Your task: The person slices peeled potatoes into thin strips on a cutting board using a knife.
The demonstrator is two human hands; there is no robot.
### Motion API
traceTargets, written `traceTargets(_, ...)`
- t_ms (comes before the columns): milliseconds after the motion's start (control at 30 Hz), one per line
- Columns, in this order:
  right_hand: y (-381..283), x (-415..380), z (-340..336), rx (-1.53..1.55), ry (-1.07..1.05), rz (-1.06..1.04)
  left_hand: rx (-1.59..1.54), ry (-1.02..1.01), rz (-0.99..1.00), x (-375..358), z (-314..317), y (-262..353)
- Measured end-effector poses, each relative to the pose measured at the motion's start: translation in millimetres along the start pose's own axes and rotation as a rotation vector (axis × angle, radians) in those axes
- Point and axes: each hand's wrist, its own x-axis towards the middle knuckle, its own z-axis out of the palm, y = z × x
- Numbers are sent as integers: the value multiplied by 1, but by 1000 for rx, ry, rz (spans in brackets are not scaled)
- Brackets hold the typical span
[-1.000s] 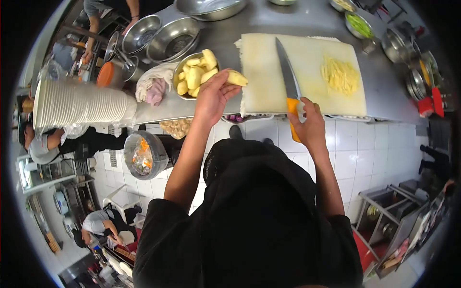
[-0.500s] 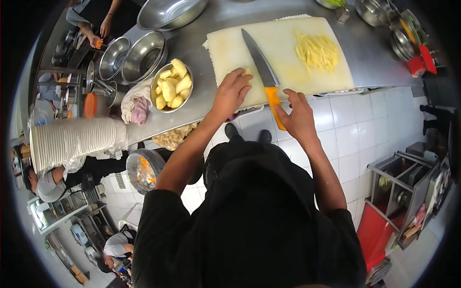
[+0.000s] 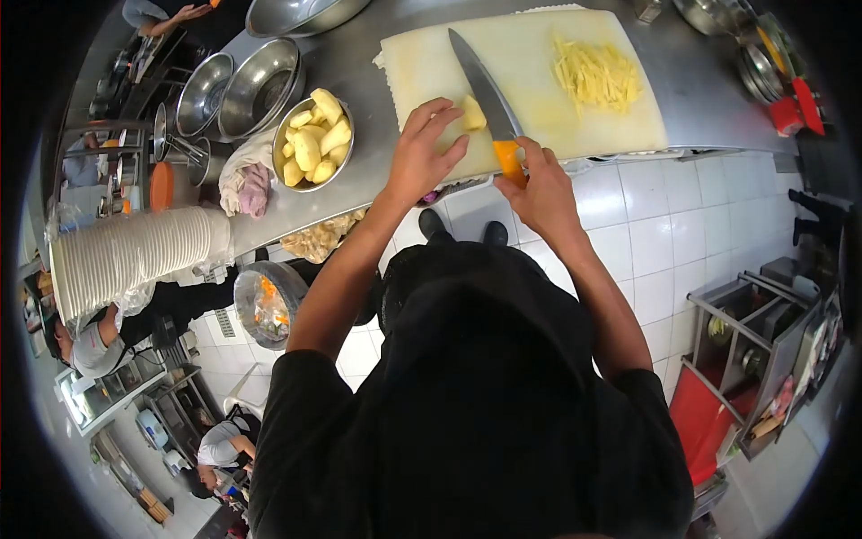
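On the white cutting board (image 3: 530, 45) lies a knife (image 3: 485, 85) with a dark blade and an orange handle. My right hand (image 3: 542, 193) is wrapped round that handle, the blade pointing away from me. A piece of peeled potato (image 3: 473, 113) rests on the board just left of the blade. My left hand (image 3: 423, 153) is beside this piece with its fingers apart, holding nothing. Thin yellow strips (image 3: 596, 75) form a pile on the right part of the board. Whole peeled potatoes fill a metal bowl (image 3: 348, 148) to the left.
Metal bowls (image 3: 260, 87), a cloth (image 3: 244, 175) and a wrapped stack of white containers (image 3: 139, 251) stand along the left side of the counter. A waste bin (image 3: 269, 305) is below. Co-workers (image 3: 224, 449) are at the left; a metal rack (image 3: 754, 346) is at the right.
My right hand has closed round the knife handle, which it was only beside earlier. My left hand has drawn back from the potato piece, which now shows more fully.
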Motion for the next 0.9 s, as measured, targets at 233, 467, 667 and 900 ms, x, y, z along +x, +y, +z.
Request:
traceTargets(233,1,5,2,18,-17,37,-9,-110,42,16,8,5)
traceTargets(467,4,4,4,33,-26,55,26,-119,48,9,11,-17)
traceTargets(667,-11,-1,-13,41,-105,201,-36,-36,-53,-1,8,-12)
traceTargets(900,-7,-9,-19,58,-116,243,23,-48,114,7,10,-19)
